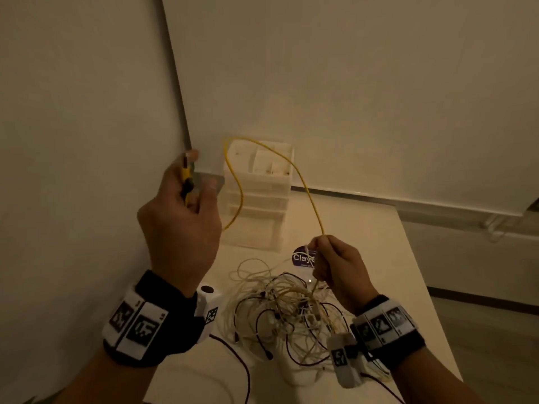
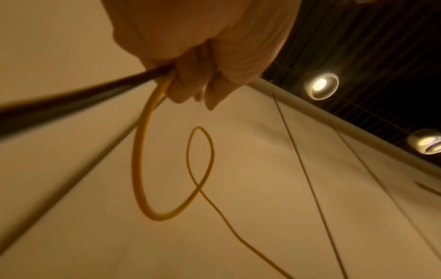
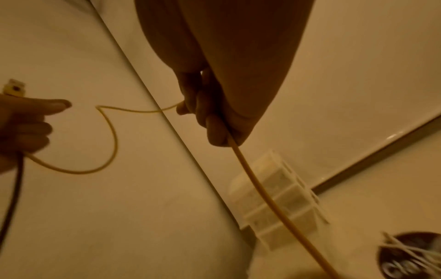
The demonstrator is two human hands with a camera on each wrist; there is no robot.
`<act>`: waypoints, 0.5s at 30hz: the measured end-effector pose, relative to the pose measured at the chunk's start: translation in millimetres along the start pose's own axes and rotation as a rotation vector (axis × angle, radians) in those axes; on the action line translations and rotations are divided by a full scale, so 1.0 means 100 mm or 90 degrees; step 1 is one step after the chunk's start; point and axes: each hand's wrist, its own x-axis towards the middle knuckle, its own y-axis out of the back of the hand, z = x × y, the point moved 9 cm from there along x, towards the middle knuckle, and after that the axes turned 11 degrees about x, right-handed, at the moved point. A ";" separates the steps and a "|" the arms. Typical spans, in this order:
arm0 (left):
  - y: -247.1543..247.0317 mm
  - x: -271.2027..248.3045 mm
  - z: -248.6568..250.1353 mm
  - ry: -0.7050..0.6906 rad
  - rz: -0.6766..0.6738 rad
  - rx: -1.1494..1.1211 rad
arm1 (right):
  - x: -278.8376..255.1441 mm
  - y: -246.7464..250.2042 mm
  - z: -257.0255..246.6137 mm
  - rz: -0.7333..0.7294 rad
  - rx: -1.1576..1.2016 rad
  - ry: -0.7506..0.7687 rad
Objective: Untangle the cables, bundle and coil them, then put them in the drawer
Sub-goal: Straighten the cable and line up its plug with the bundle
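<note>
Overhead, both hands grip the yellow cable arching across the drawer unit, above tangled cables.

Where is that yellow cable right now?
In the head view the yellow cable arches in the air between the left hand, which holds its plug end, and the right hand, in front of the white drawer unit.

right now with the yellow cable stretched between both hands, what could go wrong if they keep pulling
The thin yellow cable runs down from the right hand into the tangled pile of white and dark cables, so pulling may tighten knots or drag the pile across the table. The loose loop between the hands, crossing itself in the left wrist view, could cinch into a kink near the left hand.
</note>
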 end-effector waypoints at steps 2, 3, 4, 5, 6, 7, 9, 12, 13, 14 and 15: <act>-0.18 -0.09 0.23 -0.078 -0.091 -0.063 | 0.00 -0.16 -0.23 -0.056 0.020 0.001; -0.32 -0.15 0.35 -0.122 -0.161 -0.090 | 0.00 -0.25 -0.34 -0.090 0.017 0.002; -0.45 -0.24 0.48 -0.167 -0.229 -0.105 | -0.02 -0.35 -0.45 -0.127 0.015 0.000; -0.57 -0.32 0.57 -0.204 -0.294 -0.112 | -0.03 -0.45 -0.55 -0.165 0.020 -0.006; -0.71 -0.40 0.62 -0.228 -0.354 -0.114 | -0.06 -0.53 -0.63 -0.201 0.033 -0.015; -0.82 -0.46 0.63 -0.232 -0.406 -0.114 | -0.08 -0.59 -0.70 -0.229 0.044 -0.025; -0.93 -0.51 0.62 -0.228 -0.437 -0.110 | -0.13 -0.64 -0.80 -0.256 0.037 -0.029; -0.95 -0.48 0.60 -0.241 -0.393 -0.076 | -0.21 -0.59 -0.79 -0.239 -0.011 -0.036; -0.94 -0.47 0.59 -0.245 -0.382 -0.064 | -0.26 -0.57 -0.76 -0.237 -0.016 -0.038; -0.93 -0.47 0.59 -0.247 -0.373 -0.053 | -0.30 -0.56 -0.73 -0.236 -0.014 -0.036; -0.92 -0.46 0.59 -0.247 -0.368 -0.049 | -0.35 -0.56 -0.70 -0.235 -0.007 -0.035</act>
